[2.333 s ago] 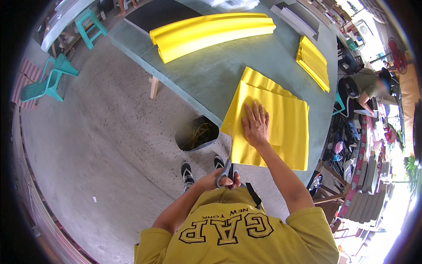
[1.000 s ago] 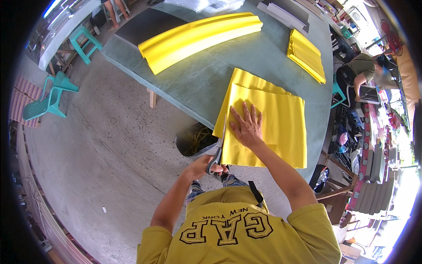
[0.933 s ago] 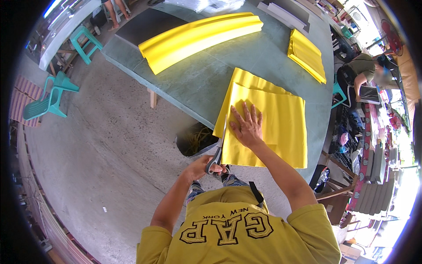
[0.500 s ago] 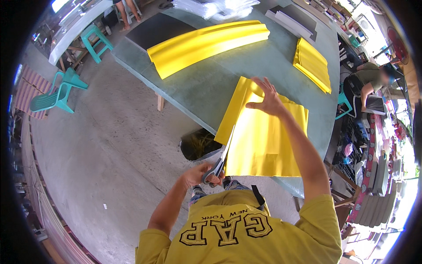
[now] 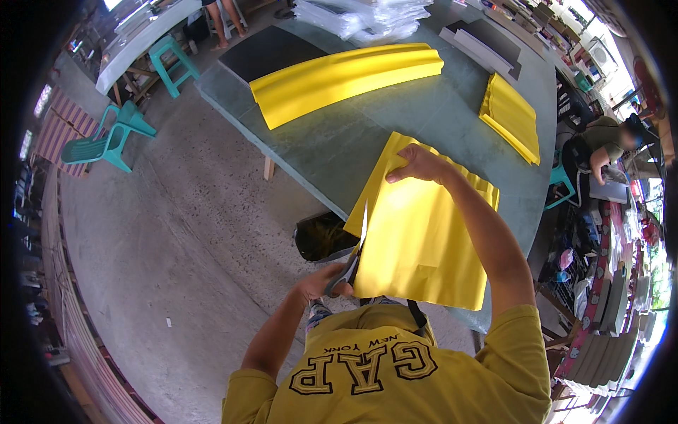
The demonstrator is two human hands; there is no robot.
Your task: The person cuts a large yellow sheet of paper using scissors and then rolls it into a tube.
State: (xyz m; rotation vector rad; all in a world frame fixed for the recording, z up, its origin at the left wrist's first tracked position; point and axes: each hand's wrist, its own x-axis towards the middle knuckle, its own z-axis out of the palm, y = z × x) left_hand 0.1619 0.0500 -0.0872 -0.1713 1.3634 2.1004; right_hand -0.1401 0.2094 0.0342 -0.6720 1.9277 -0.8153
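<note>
A yellow sheet, which looks like soft fabric or vinyl, lies over the near edge of the green table, its near end hanging toward me. My left hand is closed round the handles of dark-handled scissors. Their blades point away from me along the sheet's left part, where a narrower strip runs beside the main piece. At the sheet's far left, my right hand grips the material with bent fingers, thumb toward the strip. Part of the lower blade is hidden by the sheet.
On the green table lie a long yellow piece, a folded yellow piece, a black sheet and clear plastic packs. A dark container stands below the edge. Green chair at left; another person sits right.
My right hand has gone from spread fingers to bent ones on the sheet. The sheet's near end has shifted slightly toward me, and the scissors now stand more upright in view.
</note>
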